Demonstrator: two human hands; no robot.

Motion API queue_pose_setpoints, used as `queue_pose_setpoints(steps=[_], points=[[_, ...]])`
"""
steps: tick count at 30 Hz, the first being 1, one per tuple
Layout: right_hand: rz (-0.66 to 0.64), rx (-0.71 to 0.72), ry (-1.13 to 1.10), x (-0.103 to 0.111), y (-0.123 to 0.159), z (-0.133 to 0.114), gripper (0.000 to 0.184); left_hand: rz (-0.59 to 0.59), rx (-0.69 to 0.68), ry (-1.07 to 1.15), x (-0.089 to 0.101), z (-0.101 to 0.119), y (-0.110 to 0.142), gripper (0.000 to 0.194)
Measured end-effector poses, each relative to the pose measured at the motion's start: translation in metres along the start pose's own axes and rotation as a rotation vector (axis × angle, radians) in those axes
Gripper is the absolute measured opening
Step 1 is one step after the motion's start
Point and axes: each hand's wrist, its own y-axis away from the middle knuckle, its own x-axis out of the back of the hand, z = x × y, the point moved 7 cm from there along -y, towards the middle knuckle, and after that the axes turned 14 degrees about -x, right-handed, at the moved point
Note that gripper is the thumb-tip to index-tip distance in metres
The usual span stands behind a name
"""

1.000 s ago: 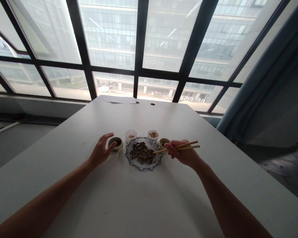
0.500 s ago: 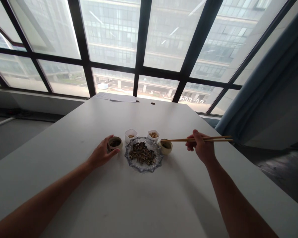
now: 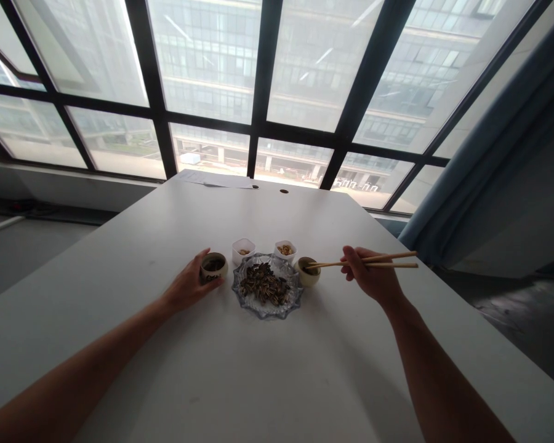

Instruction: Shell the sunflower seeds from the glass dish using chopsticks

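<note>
The chopsticks (image 3: 391, 265) are pale tan, the left cup (image 3: 215, 275) cream with black markings, the right cup (image 3: 310, 280) cream-yellow, the seeds (image 3: 264, 284) dark brown with pale streaks, the dish (image 3: 240, 301) clear grey-blue, the counter (image 3: 221, 381) white and the curtain (image 3: 473, 154) blue.

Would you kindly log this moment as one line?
Left hand: curled around round beige left cup; Right hand: holding thin wooden chopsticks, tips at mouth of round beige right cup; Between cups: scalloped clear-glass plate, dark seeds

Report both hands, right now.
Left hand: curved around the left cup; grip cannot be told.
Right hand: closed, holding chopsticks, tips at the right cup.
</note>
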Motion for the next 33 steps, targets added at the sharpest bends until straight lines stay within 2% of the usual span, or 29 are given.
queue_pose_setpoints(steps=[2,4,8,10,12,16,19,23,28,33], points=[[-0.050,0.001,0.022,-0.002,0.000,0.000,0.060,0.008,-0.005,0.000,0.000,-0.001,0.000,0.086],[-0.046,0.007,0.048,-0.001,0.001,-0.002,0.060,0.009,-0.006,-0.001,0.000,-0.001,0.000,0.085],[0.099,0.047,-0.029,0.010,0.008,-0.011,0.056,0.000,-0.003,0.004,-0.001,-0.002,0.001,0.086],[0.045,0.056,-0.082,0.003,0.011,-0.015,0.055,-0.010,0.003,0.011,-0.001,-0.002,0.001,0.087],[-0.069,0.068,-0.095,-0.012,0.015,-0.019,0.054,-0.017,0.007,0.016,-0.001,-0.002,0.000,0.088],[-0.236,0.126,-0.015,-0.041,0.025,-0.028,0.052,-0.008,0.005,0.017,-0.001,-0.002,0.000,0.088],[-0.307,0.208,0.062,-0.055,0.032,-0.038,0.052,0.004,-0.003,0.013,-0.001,-0.001,0.000,0.086],[-0.324,0.258,0.084,-0.061,0.037,-0.044,0.054,0.016,-0.003,0.011,0.001,0.001,0.000,0.085],[-0.297,0.191,0.059,-0.060,0.035,-0.035,0.054,0.014,0.012,0.028,0.003,0.005,-0.002,0.087],[-0.274,0.123,0.016,-0.055,0.028,-0.022,0.054,0.028,-0.029,0.047,0.006,0.012,-0.003,0.084]])
